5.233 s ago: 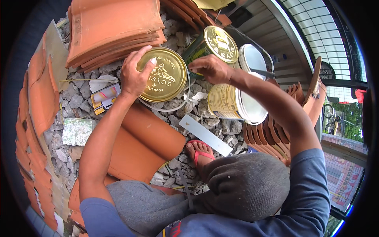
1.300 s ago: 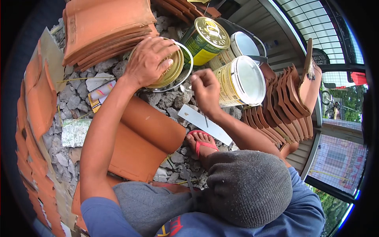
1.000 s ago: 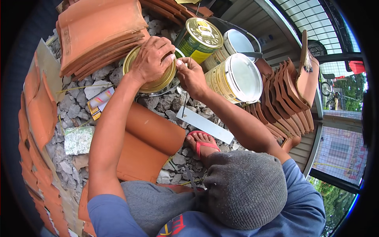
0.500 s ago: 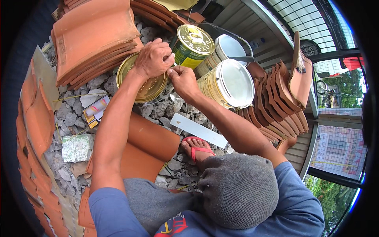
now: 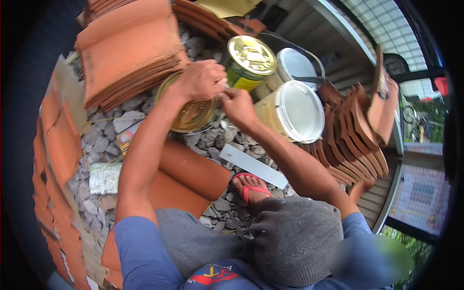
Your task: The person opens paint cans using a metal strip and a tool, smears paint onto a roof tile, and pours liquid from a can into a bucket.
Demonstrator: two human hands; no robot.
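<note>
Lettering on near gold lid (image 5: 194, 116), far gold lid (image 5: 251, 54), blue shirt (image 5: 145, 249) (all blurred)

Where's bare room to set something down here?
Perhaps atop the tile stack, left of the can under the left hand, or on uneven rubble between that can and the pale flat strip. It's crowded around the green can and pails.

Passable room over rubble (image 5: 217, 141) between forearms (image 5: 151, 145); tile stack (image 5: 128, 53) crowds left hand (image 5: 205, 80), white bucket (image 5: 300, 112) crowds right hand (image 5: 239, 108), green can (image 5: 250, 59) blocks ahead.
</note>
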